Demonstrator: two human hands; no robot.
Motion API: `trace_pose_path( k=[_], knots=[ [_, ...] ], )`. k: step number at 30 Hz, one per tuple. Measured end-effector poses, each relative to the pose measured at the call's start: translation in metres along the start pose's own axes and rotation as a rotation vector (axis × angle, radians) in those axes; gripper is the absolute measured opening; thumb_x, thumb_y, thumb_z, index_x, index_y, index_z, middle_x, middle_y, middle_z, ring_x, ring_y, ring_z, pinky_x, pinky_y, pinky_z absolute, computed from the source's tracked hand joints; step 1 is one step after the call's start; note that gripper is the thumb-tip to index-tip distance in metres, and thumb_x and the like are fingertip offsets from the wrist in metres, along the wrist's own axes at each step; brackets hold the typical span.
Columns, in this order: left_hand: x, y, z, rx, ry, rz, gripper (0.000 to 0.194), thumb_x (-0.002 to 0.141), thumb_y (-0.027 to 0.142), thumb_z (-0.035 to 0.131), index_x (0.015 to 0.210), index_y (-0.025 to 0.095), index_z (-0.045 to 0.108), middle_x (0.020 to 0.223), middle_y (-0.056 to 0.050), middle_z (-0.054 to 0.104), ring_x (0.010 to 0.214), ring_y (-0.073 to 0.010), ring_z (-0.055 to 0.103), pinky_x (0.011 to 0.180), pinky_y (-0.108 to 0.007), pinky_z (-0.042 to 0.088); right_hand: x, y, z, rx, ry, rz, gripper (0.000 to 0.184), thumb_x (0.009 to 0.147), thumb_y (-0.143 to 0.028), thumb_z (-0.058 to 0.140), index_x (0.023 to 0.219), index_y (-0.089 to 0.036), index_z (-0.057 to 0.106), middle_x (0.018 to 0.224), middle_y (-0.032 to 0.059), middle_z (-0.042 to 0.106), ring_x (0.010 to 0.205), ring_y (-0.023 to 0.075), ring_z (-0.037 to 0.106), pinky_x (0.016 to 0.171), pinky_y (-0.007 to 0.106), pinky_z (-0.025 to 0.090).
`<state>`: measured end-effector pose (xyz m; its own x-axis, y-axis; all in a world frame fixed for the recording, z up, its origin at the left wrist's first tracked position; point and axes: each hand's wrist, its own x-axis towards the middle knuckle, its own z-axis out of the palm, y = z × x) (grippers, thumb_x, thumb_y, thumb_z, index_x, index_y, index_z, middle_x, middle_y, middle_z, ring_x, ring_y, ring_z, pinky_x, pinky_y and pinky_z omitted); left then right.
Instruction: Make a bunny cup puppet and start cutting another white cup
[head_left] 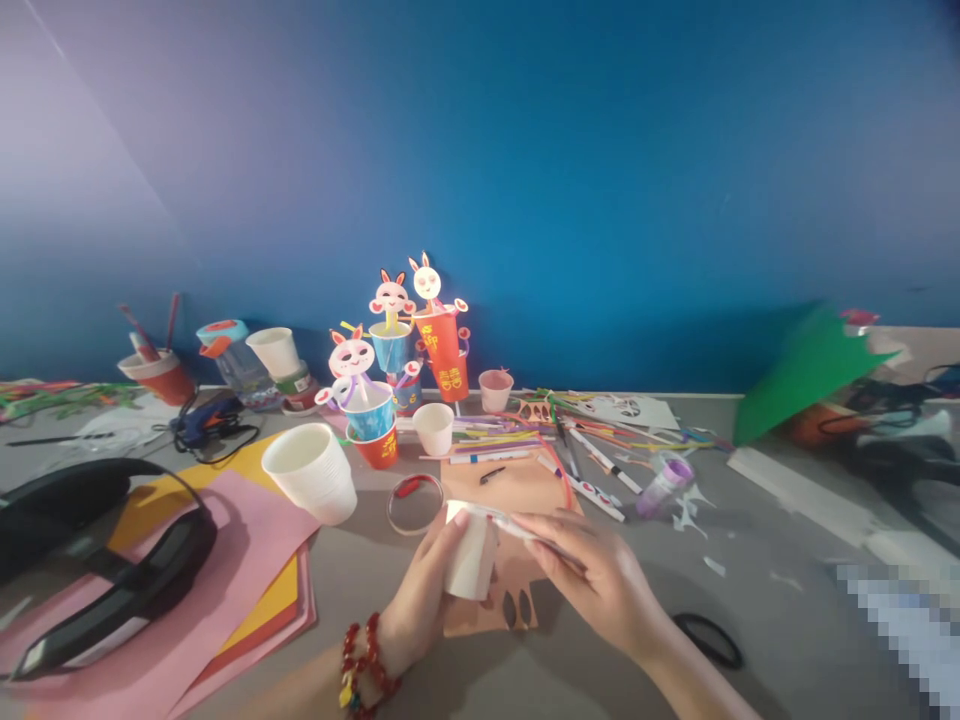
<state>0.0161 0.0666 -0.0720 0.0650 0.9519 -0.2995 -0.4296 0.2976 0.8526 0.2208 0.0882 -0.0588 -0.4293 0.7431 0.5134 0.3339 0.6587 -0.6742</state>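
Note:
My left hand, a red bead bracelet at its wrist, is closed around a small white paper cup. The cup is tilted over a sheet of orange-brown paper. At the cup's upper edge, my right hand pinches a slim white thing; blur hides its kind. Two dark leaf-shaped pieces lie on the paper below. Just beyond my left hand is a roll of clear tape.
A white cup stack stands left, by a black headset on coloured paper. Paper-cup rabbit figures stand at the back. Markers, a purple-capped tube, paper scraps and a black ring lie right.

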Motion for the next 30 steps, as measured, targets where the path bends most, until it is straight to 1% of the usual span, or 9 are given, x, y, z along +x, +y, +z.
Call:
trace_pose_path(
  k=[3, 8, 10, 12, 16, 20, 23, 26, 30],
  knots=[
    [0.001, -0.001, 0.0, -0.008, 0.002, 0.012, 0.053, 0.076, 0.061, 0.073, 0.101, 0.016, 0.063, 0.078, -0.005, 0.071, 0.061, -0.0198, 0.066, 0.048, -0.027, 0.052, 0.001, -0.001, -0.001, -0.041, -0.019, -0.003, 0.031, 0.099, -0.02, 0.05, 0.124, -0.024, 0.068, 0.097, 0.0062, 0.075, 0.082, 0.0163, 0.069, 0.072, 0.023, 0.05],
    [0.003, -0.003, -0.002, -0.05, 0.014, -0.015, 0.052, 0.076, 0.062, 0.073, 0.095, 0.015, 0.065, 0.068, -0.003, 0.069, 0.057, -0.0183, 0.064, 0.053, -0.027, 0.052, 0.001, -0.015, -0.004, -0.067, -0.346, -0.104, 0.027, 0.095, -0.022, 0.056, 0.109, -0.029, 0.077, 0.072, -0.0003, 0.071, 0.059, 0.0128, 0.063, 0.056, 0.021, 0.044],
    [0.003, -0.003, -0.003, -0.052, 0.028, -0.052, 0.052, 0.077, 0.063, 0.071, 0.095, 0.014, 0.066, 0.067, -0.003, 0.069, 0.058, -0.0189, 0.065, 0.054, -0.028, 0.052, 0.0, -0.017, -0.005, -0.04, -0.376, -0.12, 0.024, 0.093, -0.022, 0.058, 0.105, -0.028, 0.078, 0.069, -0.0006, 0.071, 0.057, 0.0128, 0.063, 0.056, 0.021, 0.044],
    [0.003, -0.003, -0.003, -0.049, 0.034, -0.055, 0.051, 0.079, 0.064, 0.068, 0.093, 0.014, 0.067, 0.069, -0.004, 0.069, 0.058, -0.018, 0.065, 0.053, -0.026, 0.052, 0.0, -0.015, -0.004, -0.011, -0.283, -0.079, 0.026, 0.095, -0.022, 0.055, 0.11, -0.026, 0.076, 0.073, 0.0014, 0.072, 0.06, 0.0143, 0.065, 0.058, 0.022, 0.047],
    [0.003, -0.002, -0.002, -0.047, 0.018, -0.07, 0.054, 0.082, 0.065, 0.064, 0.095, 0.013, 0.068, 0.072, -0.006, 0.071, 0.061, -0.0181, 0.066, 0.053, -0.025, 0.052, 0.0, -0.005, -0.003, 0.006, -0.059, 0.015, 0.03, 0.098, -0.022, 0.051, 0.122, -0.026, 0.069, 0.101, 0.0078, 0.076, 0.083, 0.0189, 0.072, 0.071, 0.025, 0.054],
    [0.004, 0.0, -0.001, -0.056, 0.01, -0.05, 0.052, 0.085, 0.063, 0.061, 0.107, 0.016, 0.063, 0.073, -0.005, 0.07, 0.06, -0.0202, 0.067, 0.049, -0.029, 0.054, -0.002, 0.0, -0.002, 0.011, -0.052, 0.015, 0.029, 0.098, -0.021, 0.053, 0.123, -0.028, 0.067, 0.107, 0.007, 0.076, 0.092, 0.0205, 0.073, 0.078, 0.026, 0.056],
    [0.003, 0.0, 0.0, -0.065, 0.011, -0.042, 0.052, 0.086, 0.061, 0.061, 0.115, 0.017, 0.057, 0.074, -0.005, 0.07, 0.06, -0.0209, 0.067, 0.05, -0.03, 0.054, -0.004, 0.0, -0.001, 0.097, -0.02, 0.084, 0.028, 0.099, -0.023, 0.052, 0.124, -0.028, 0.063, 0.113, 0.0064, 0.074, 0.098, 0.02, 0.072, 0.081, 0.025, 0.057],
    [0.0, 0.0, 0.0, -0.054, 0.0, -0.028, 0.056, 0.087, 0.061, 0.06, 0.122, 0.018, 0.052, 0.075, -0.006, 0.07, 0.064, -0.0236, 0.069, 0.055, -0.033, 0.056, -0.006, 0.002, 0.0, 0.175, 0.064, 0.162, 0.023, 0.1, -0.027, 0.052, 0.12, -0.026, 0.061, 0.111, 0.0071, 0.072, 0.097, 0.0199, 0.071, 0.081, 0.024, 0.057],
    [-0.002, 0.002, -0.004, -0.045, -0.122, 0.089, 0.053, 0.087, 0.053, 0.065, 0.128, 0.022, 0.049, 0.094, -0.008, 0.073, 0.084, -0.0294, 0.072, 0.076, -0.042, 0.057, -0.008, 0.007, 0.002, 0.205, 0.162, 0.205, 0.025, 0.101, -0.033, 0.05, 0.124, -0.024, 0.058, 0.099, 0.0071, 0.068, 0.074, 0.0169, 0.067, 0.061, 0.022, 0.055]
  ],
)
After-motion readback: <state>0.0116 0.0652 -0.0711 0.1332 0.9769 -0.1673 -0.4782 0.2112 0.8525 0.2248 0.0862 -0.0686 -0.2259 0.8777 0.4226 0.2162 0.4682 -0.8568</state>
